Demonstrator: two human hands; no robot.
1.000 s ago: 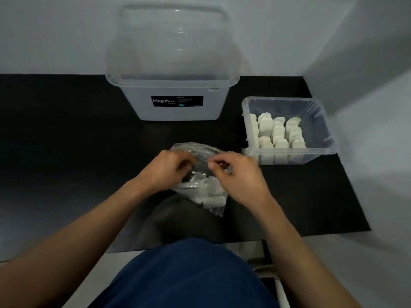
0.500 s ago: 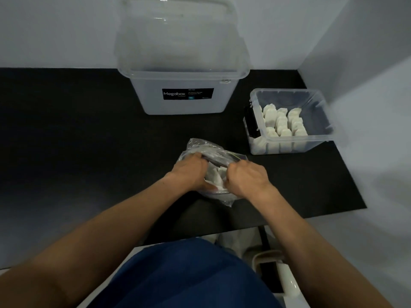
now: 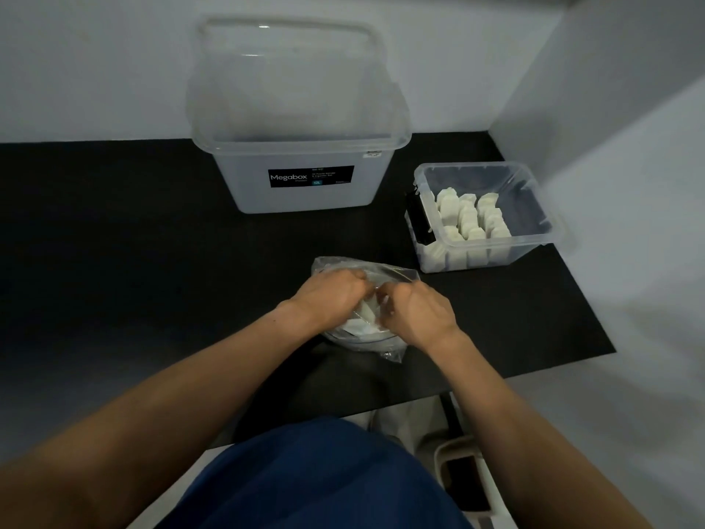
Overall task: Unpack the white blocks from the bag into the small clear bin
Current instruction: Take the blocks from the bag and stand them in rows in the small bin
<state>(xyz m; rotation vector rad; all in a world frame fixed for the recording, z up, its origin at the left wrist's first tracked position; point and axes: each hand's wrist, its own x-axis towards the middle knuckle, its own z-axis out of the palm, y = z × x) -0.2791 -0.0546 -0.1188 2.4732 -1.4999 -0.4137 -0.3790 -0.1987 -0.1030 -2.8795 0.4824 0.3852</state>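
A clear plastic bag (image 3: 396, 274) lies on the black mat (image 3: 133, 269) in front of me, with white blocks (image 3: 364, 318) showing between my hands. My left hand (image 3: 328, 295) grips the bag's left side with curled fingers. My right hand (image 3: 416, 313) grips its right side the same way, knuckles nearly touching the left. The small clear bin (image 3: 534, 208) stands to the right and farther back, holding several white blocks (image 3: 469, 219) in rows along its left half.
A large translucent Megabox tub (image 3: 305, 147) stands at the back centre against the white wall. A white side wall (image 3: 629, 223) closes off the right. The mat's front edge runs just behind my lap.
Both hands have closed in on the bag and drawn together over it. The view has shifted, so the bins sit a little farther from me in frame.
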